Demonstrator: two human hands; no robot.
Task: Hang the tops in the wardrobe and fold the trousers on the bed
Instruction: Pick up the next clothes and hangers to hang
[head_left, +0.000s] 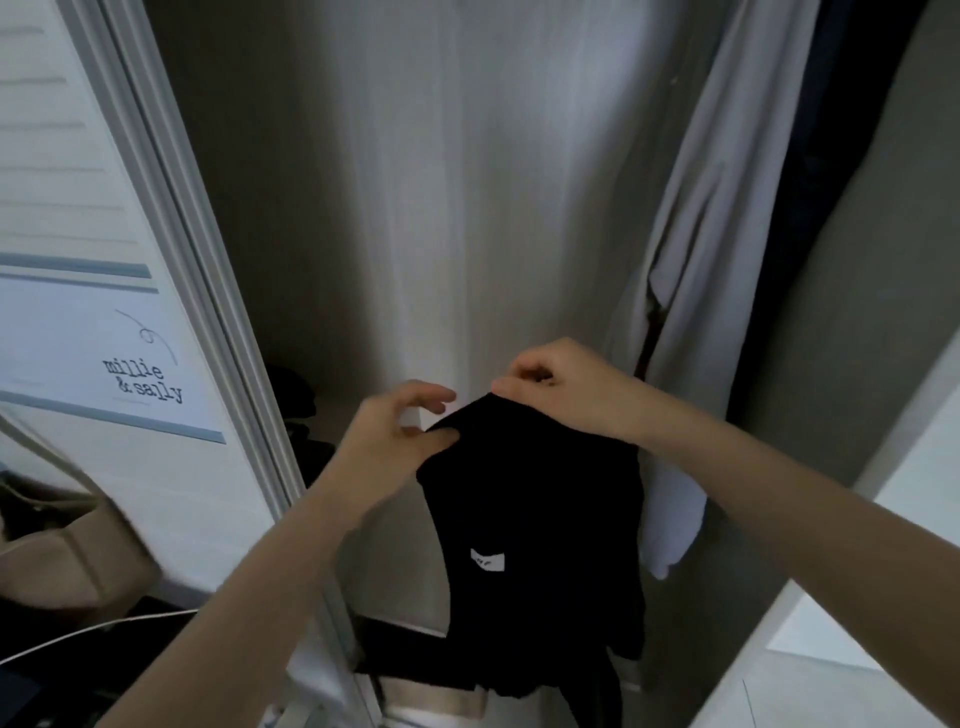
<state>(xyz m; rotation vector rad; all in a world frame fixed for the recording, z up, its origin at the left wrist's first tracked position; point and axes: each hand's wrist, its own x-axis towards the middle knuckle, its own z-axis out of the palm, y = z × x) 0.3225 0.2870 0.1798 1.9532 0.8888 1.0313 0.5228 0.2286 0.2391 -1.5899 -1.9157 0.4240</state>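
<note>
Black top (530, 519) pinched by both hands' fingers (519, 387)

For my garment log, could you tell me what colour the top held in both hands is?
Black top, with a small white label; seen in the head view.

To my left, a white bag (130, 358) with blue-grey stripes reads "millie & sally" in dark typewriter lettering. The small white label (488, 560) on the black top (535, 499) I hold carries marks too blurred to read
</note>
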